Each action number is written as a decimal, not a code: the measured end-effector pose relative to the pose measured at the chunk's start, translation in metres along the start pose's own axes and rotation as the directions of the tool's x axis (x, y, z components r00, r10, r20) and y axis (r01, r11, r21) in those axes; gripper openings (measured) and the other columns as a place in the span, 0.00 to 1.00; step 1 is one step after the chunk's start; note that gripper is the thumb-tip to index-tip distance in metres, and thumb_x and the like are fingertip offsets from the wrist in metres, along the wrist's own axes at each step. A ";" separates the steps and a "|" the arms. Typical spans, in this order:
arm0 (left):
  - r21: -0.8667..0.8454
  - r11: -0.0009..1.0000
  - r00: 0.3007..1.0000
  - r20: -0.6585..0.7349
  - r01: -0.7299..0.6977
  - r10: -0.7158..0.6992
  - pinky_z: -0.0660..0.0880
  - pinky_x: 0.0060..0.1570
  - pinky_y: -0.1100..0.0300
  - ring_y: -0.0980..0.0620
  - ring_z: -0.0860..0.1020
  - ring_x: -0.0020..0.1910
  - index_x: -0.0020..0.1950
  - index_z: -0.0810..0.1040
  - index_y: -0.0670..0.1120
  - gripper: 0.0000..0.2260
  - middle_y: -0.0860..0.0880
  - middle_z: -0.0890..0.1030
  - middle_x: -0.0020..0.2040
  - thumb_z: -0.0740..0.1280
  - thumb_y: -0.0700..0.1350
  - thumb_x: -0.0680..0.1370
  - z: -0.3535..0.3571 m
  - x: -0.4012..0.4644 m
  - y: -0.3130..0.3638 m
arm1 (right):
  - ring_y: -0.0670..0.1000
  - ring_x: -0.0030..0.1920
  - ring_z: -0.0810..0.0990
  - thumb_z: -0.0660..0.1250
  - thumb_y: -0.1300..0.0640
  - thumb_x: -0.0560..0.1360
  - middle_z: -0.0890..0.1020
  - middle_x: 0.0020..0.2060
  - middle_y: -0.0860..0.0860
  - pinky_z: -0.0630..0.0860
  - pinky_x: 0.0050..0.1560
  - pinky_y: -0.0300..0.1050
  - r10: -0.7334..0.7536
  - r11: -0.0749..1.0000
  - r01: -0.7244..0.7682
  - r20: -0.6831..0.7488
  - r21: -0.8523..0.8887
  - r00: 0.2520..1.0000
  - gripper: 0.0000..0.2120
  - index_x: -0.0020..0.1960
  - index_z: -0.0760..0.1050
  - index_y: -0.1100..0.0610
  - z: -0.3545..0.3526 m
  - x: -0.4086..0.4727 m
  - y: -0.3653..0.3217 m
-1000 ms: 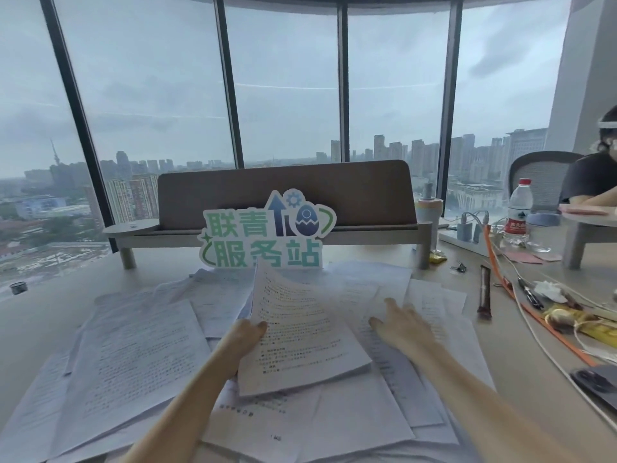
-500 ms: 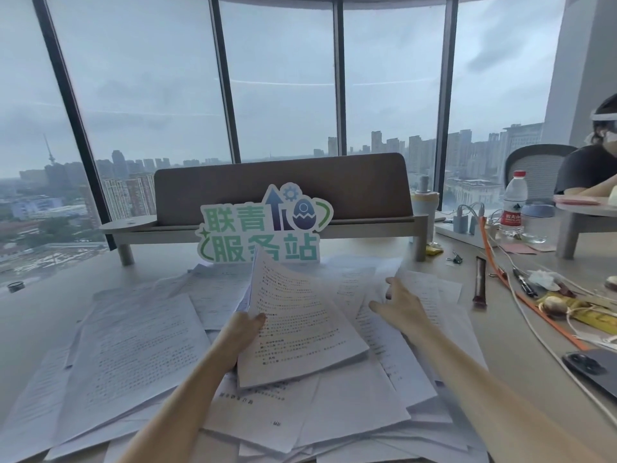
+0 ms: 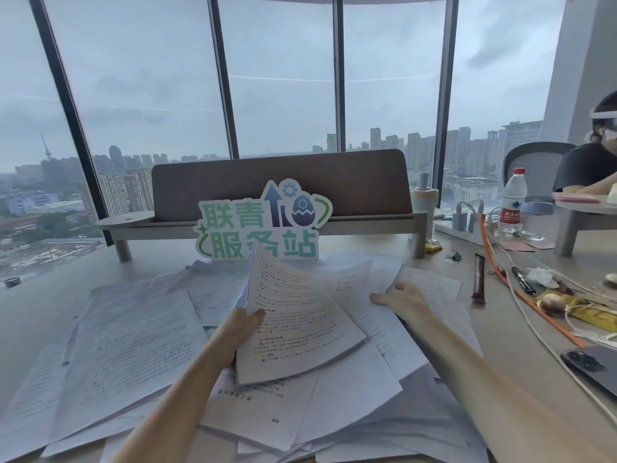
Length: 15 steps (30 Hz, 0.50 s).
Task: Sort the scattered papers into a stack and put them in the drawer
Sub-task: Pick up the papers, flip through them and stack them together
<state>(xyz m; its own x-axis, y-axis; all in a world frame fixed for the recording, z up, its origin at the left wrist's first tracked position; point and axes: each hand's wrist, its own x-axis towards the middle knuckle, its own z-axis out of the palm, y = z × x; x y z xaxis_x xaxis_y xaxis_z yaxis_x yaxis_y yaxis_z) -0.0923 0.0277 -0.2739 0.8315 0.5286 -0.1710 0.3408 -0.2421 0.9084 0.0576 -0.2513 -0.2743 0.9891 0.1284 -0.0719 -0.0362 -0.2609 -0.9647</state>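
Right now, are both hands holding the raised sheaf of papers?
No, only the left hand grips the raised sheaf; the right hand rests on other papers.

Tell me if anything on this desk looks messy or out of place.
Yes: the papers lie scattered and overlapping at odd angles, not stacked. The left hand holds a small bundle tilted up.

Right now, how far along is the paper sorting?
Early. Done: a thin stack gathered, gripped in the left hand. In hand: right hand reaching flat onto a sheet. Left: most papers lie scattered on the desk; no drawer in view.
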 end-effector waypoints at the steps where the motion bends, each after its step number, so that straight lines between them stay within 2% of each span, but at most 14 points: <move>1: -0.006 1.000 1.000 0.002 -0.004 0.004 0.80 0.36 0.56 0.42 0.84 0.43 0.54 0.79 0.42 0.09 0.40 0.85 0.47 0.63 0.46 0.82 0.000 -0.001 0.000 | 0.57 0.46 0.85 0.80 0.60 0.69 0.85 0.50 0.57 0.80 0.41 0.46 0.027 0.997 -0.030 0.040 0.068 0.999 0.21 0.58 0.77 0.64 -0.001 0.001 0.002; 3: -0.010 1.000 1.000 0.001 -0.010 0.010 0.80 0.35 0.57 0.43 0.84 0.42 0.54 0.79 0.41 0.10 0.41 0.85 0.46 0.63 0.46 0.82 0.001 -0.002 0.001 | 0.59 0.46 0.87 0.82 0.58 0.66 0.86 0.49 0.59 0.83 0.42 0.50 0.078 0.990 -0.089 0.103 0.110 0.992 0.27 0.61 0.78 0.64 -0.001 0.001 0.004; 4: -0.011 1.000 1.000 0.001 -0.011 0.011 0.79 0.34 0.58 0.44 0.84 0.41 0.54 0.80 0.41 0.10 0.41 0.85 0.46 0.63 0.46 0.82 0.001 -0.003 0.001 | 0.59 0.46 0.87 0.82 0.58 0.66 0.86 0.49 0.59 0.84 0.45 0.52 0.083 0.991 -0.095 0.116 0.098 0.990 0.26 0.60 0.79 0.64 0.000 0.001 0.005; 7: -0.027 1.000 1.000 0.001 -0.012 0.012 0.79 0.34 0.58 0.44 0.84 0.40 0.54 0.80 0.40 0.11 0.41 0.85 0.46 0.63 0.46 0.82 0.001 -0.005 0.001 | 0.60 0.45 0.86 0.79 0.64 0.68 0.87 0.46 0.59 0.83 0.50 0.58 0.082 0.992 -0.089 0.069 0.092 0.994 0.16 0.55 0.82 0.62 0.003 0.001 0.004; 10: -0.061 0.998 1.000 0.016 -0.023 0.024 0.82 0.42 0.53 0.42 0.84 0.43 0.53 0.81 0.40 0.10 0.40 0.85 0.48 0.64 0.45 0.82 0.000 -0.007 0.001 | 0.61 0.46 0.86 0.78 0.63 0.68 0.86 0.46 0.59 0.83 0.52 0.60 0.085 0.992 -0.087 0.030 0.091 0.996 0.12 0.51 0.83 0.62 0.002 0.001 0.001; 12: -0.072 0.997 0.999 0.024 -0.033 0.034 0.82 0.46 0.50 0.42 0.84 0.45 0.52 0.81 0.41 0.10 0.40 0.85 0.48 0.64 0.45 0.82 0.000 -0.007 0.001 | 0.60 0.46 0.85 0.78 0.61 0.69 0.86 0.47 0.60 0.82 0.53 0.56 0.085 0.992 -0.083 -0.013 0.094 0.996 0.10 0.49 0.83 0.64 -0.004 0.005 0.001; 14: -0.070 0.997 0.999 0.021 -0.035 0.037 0.81 0.44 0.52 0.42 0.84 0.44 0.52 0.81 0.41 0.09 0.41 0.85 0.48 0.64 0.45 0.82 0.000 -0.008 0.002 | 0.59 0.43 0.84 0.76 0.61 0.72 0.85 0.46 0.62 0.81 0.47 0.49 0.074 0.995 -0.069 -0.084 0.067 0.994 0.07 0.44 0.81 0.64 -0.014 0.006 -0.001; 15: -0.069 0.997 0.999 0.019 -0.035 0.036 0.81 0.42 0.54 0.43 0.84 0.43 0.52 0.81 0.41 0.09 0.41 0.85 0.47 0.64 0.45 0.82 0.000 -0.008 0.002 | 0.59 0.43 0.84 0.75 0.61 0.72 0.85 0.46 0.62 0.79 0.45 0.49 0.063 0.998 -0.060 -0.112 0.035 0.992 0.07 0.42 0.80 0.64 -0.017 0.008 0.001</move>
<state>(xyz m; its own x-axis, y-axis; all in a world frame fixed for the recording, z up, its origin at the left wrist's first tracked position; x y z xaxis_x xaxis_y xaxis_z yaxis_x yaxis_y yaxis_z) -0.0983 0.0232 -0.2706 0.8515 0.5039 -0.1450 0.2805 -0.2042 0.9379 0.0681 -0.2671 -0.2710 0.9946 0.0039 -0.1041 -0.1003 -0.2348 -0.9669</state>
